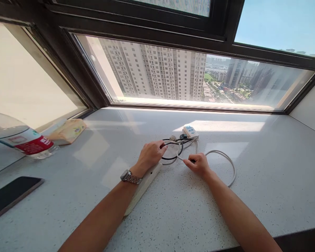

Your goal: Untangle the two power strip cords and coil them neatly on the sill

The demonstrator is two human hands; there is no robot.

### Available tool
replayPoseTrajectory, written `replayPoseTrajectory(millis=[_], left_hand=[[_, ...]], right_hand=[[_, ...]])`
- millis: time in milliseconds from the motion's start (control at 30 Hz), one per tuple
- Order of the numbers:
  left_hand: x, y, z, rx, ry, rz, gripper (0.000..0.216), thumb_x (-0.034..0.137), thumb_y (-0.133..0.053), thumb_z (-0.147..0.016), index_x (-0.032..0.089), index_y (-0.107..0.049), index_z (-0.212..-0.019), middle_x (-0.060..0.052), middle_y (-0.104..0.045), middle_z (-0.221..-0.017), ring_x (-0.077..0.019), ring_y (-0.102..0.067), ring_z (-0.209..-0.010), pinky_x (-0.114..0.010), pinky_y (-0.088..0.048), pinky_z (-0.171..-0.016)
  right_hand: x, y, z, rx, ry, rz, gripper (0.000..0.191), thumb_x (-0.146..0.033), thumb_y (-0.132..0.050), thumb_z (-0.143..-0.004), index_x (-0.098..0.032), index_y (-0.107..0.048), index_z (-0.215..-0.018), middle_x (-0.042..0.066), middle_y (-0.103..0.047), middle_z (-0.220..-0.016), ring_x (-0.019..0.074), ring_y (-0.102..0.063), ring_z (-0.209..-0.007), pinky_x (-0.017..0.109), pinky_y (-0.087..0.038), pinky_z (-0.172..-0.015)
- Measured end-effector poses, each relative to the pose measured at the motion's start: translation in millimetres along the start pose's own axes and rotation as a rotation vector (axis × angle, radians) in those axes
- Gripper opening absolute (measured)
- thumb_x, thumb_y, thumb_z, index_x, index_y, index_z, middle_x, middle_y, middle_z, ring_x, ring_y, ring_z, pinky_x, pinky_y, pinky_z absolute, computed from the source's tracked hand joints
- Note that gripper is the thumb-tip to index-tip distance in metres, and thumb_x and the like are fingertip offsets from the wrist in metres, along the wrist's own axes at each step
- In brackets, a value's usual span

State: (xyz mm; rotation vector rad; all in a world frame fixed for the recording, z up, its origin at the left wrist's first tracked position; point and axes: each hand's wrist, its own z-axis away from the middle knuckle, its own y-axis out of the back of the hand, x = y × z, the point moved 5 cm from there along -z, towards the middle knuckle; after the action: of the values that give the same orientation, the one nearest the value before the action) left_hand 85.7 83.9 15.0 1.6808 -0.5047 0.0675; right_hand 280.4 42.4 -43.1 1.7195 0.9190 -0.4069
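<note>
On the speckled white sill lies a tangle of white and black cables. My left hand [151, 154], with a watch [131, 176] on its wrist, is closed on part of the tangle near a black cable [182, 151]. My right hand [198, 163] pinches a white cable [179, 156], and the rest of that side loops out in a grey-white coil [235, 169]. Beneath my left wrist sits a long white power strip [144, 189], partly covered by the arm. Beyond the hands are a small white socket block [190, 131] and a black plug [183, 136].
A large plastic bottle with a red label [34, 144] is at the left, beside a soft tissue pack [69, 131]. A dark phone [13, 194] lies nearer on the left. The dark window frame [199, 109] borders the sill [267, 182] at the back.
</note>
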Motion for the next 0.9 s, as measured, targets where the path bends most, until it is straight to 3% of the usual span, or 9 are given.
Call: replayPoseTrajectory(millis=[133, 367, 567, 667, 767, 900], left_hand=[[-9, -2, -12, -0.051, 0.088, 0.013, 0.028, 0.04, -0.038, -0.087, 0.02, -0.052, -0.072, -0.006, -0.064, -0.07, -0.0209, -0.058, -0.065, -0.029, -0.033, -0.055], [-10, -5, -14, -0.066, 0.083, 0.032, 0.026, 0.039, -0.042, -0.083, 0.02, -0.053, -0.069, -0.005, -0.064, -0.068, -0.0205, -0.057, -0.064, -0.029, -0.034, -0.055], [-6, -10, -13, -0.131, 0.005, 0.041, 0.028, 0.042, -0.044, -0.082, 0.02, -0.058, -0.072, -0.005, -0.068, -0.073, -0.0211, -0.06, -0.069, -0.029, -0.036, -0.059], [-3, -14, -12, -0.183, -0.022, 0.041, 0.029, 0.041, -0.044, -0.083, 0.02, -0.061, -0.074, -0.006, -0.069, -0.078, -0.0219, -0.061, -0.072, -0.03, -0.038, -0.061], [0, -9, -11, -0.074, -0.034, 0.059, 0.032, 0.044, -0.046, -0.084, 0.018, -0.064, -0.09, -0.009, -0.07, -0.093, -0.0242, -0.063, -0.083, -0.032, -0.044, -0.068], [9, -10, -10, -0.002, -0.197, 0.072, 0.051, 0.045, -0.051, -0.084, 0.017, -0.056, -0.126, -0.013, -0.061, -0.127, -0.0289, -0.056, -0.115, -0.04, -0.046, -0.095]], right_hand=[[0, 1, 0, 0.018, -0.003, 0.055, 0.058, -0.053, -0.04, -0.09, -0.019, -0.031, -0.044, -0.004, -0.02, -0.048, 0.0078, -0.021, -0.047, 0.025, -0.015, -0.046], [-4, 1, 1, -0.015, 0.023, 0.019, 0.052, -0.048, -0.049, -0.084, -0.018, -0.033, -0.044, -0.005, -0.023, -0.045, 0.0071, -0.023, -0.045, 0.024, -0.017, -0.046], [-11, 2, 1, -0.03, 0.069, -0.023, 0.034, -0.039, -0.056, -0.083, -0.017, -0.059, -0.058, -0.001, -0.058, -0.056, 0.0085, -0.046, -0.052, 0.021, -0.03, -0.054], [-12, 2, 1, -0.048, 0.061, -0.032, 0.03, -0.039, -0.059, -0.084, -0.017, -0.066, -0.066, 0.001, -0.065, -0.063, 0.0097, -0.052, -0.055, 0.021, -0.034, -0.057], [-12, 2, 1, -0.053, 0.045, -0.021, 0.026, -0.038, -0.061, -0.085, -0.018, -0.069, -0.071, 0.001, -0.068, -0.067, 0.0099, -0.054, -0.056, 0.021, -0.036, -0.058], [-10, 1, 0, -0.074, 0.025, 0.015, 0.023, -0.039, -0.06, -0.087, -0.02, -0.072, -0.086, 0.001, -0.07, -0.073, 0.0101, -0.055, -0.058, 0.021, -0.036, -0.06]])
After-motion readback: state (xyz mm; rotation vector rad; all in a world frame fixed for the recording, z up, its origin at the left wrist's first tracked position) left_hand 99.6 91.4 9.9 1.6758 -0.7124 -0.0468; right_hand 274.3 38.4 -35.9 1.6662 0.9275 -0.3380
